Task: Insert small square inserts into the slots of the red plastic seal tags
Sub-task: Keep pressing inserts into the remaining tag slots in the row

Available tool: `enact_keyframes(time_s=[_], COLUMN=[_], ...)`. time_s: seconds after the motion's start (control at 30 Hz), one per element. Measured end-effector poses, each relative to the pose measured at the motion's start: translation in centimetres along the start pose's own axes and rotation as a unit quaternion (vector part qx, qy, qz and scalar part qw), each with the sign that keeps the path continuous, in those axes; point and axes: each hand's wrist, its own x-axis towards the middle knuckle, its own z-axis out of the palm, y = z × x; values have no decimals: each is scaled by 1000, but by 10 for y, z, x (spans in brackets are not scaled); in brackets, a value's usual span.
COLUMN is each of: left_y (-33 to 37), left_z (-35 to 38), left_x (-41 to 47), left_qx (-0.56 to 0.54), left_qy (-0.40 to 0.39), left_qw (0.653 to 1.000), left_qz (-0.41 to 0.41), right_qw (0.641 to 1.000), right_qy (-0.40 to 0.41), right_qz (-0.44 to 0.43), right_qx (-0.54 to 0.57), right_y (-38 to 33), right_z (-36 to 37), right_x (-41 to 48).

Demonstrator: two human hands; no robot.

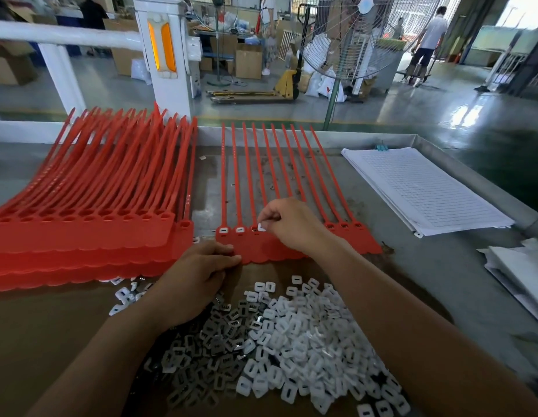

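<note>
My right hand [291, 227] has thumb and forefinger clamped on one white square insert [262, 227], which I hold tilted at the third slot from the left of the strip of red seal tags [270, 251]. The strip lies flat on the desk [427, 275] in front of me, its long tails running away from me side by side. The two slots to the left already carry seated inserts [224, 230] (white squares sitting in the red heads). Three slots at the right end show bare, and the ones between are hidden under my hand.

My left hand [198, 275] is at the strip's near left corner, fingers curled together and pinching its scalloped edge.

The pile of loose inserts [291, 335] lies closest to me, spread between my forearms, with a few strays off to its left. A thick stack of red tags [81, 236] sits just beside the strip on the left, with a narrow gap between them. A sheaf of ruled paper [427, 188] lies well to the right on the desk. Beyond the far edge stands a pedestal fan [345, 40].
</note>
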Motion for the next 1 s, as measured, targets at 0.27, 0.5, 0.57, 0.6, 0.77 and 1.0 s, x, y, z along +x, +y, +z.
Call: enact_keyframes(time_s=[0.27,0.5,0.57,0.6,0.77,1.0], left_y=[0,-2,-1,-1,2,0], left_z=[-1,-1,-1,-1,-2,0], left_x=[1,1,1,1,2,2], left_qx=[2,5,4,3,-7,4], left_qy=[4,5,4,5,8,3], left_qw=[1000,1000,1000,1000,1000,1000], left_qz=[8,9,13,13,11,0], right_qw=[1000,998,998,998,997,993], right_qy=[-10,-25,-29,-31,-35,-57], right_qz=[21,19,20,20,26,98], right_qx=[-9,-45,-54,-59,-63,21], right_y=[0,-4,-5,-5,-7,-7], right_z=[11,13,13,13,13,10], right_x=[19,19,19,19,19,26])
